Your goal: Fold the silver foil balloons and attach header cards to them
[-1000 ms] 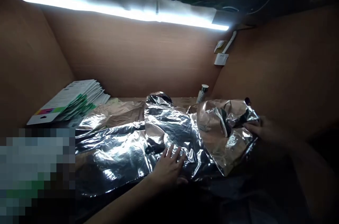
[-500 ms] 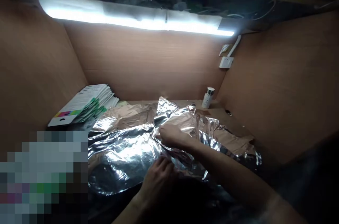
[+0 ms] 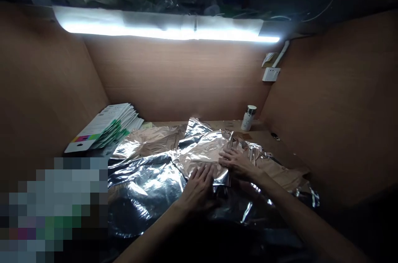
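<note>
Silver foil (image 3: 202,151): pressed into a crumpled fold, flatter than before.
Left hand (image 3: 197,190): laid open on the foil, fingers spread, nothing gripped.
Right hand (image 3: 238,163): shifted rightward, held open on the fold, nothing gripped.

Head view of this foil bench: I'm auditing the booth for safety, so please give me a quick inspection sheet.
Surface: wooden bench top, partly covered by foil.
Job's things: crumpled silver foil sheet, creased and folded over in the middle.
Clutter: stack of printed cards at back left; small capped bottle upright at back right.
Grips: left hand and right hand both open, resting on the foil.
Cables: white conduit running to a wall socket; thin white wire above the strip light.
Surroundings: wood-panel walls; lower left corner pixelated.
</note>
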### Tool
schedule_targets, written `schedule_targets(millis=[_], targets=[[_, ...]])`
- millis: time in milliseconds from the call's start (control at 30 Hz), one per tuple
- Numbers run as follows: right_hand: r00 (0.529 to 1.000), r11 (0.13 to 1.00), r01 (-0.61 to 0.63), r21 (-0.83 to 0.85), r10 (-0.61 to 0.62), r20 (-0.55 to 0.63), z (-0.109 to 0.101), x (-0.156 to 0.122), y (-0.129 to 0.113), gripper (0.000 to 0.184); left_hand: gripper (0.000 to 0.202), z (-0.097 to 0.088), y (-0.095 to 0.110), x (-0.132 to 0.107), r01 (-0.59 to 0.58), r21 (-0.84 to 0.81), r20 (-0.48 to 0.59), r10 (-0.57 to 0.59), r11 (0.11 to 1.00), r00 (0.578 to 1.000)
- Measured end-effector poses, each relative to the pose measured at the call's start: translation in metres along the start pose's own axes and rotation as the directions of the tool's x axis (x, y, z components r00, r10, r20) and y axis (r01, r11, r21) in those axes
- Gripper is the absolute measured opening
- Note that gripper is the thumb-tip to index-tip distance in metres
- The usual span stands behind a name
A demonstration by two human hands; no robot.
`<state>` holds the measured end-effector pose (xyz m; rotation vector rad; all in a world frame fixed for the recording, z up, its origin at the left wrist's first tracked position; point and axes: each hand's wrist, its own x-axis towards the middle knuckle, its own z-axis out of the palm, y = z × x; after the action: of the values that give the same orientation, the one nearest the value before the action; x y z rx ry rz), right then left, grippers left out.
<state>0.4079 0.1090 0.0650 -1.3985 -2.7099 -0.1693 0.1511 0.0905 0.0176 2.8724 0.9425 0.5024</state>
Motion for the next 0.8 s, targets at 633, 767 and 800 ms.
schedule_targets(millis=[633,767,800], targets=[[0.782,0.851,0.525,-0.016,-0.49,-0.384,0.05,-0.036,-0.082,0.029,0.058,-0.138,-0.036,-0.069,0.042,-0.544,0.417,0.227,0.838,0.88],[0.801,0.789,0.582,0.198,-0.515,-0.304,0.033,-0.034,-0.094,0.03,0.058,-0.129,-0.087,-0.056,0.302,-0.579,0.481,0.018,0.758,0.877],[0.824,0.767,0.564,0.305,-0.5,-0.267,0.026,-0.03,-0.092,0.029,0.061,-0.123,-0.097,-0.055,0.357,-0.61,0.508,0.004,0.707,0.861]])
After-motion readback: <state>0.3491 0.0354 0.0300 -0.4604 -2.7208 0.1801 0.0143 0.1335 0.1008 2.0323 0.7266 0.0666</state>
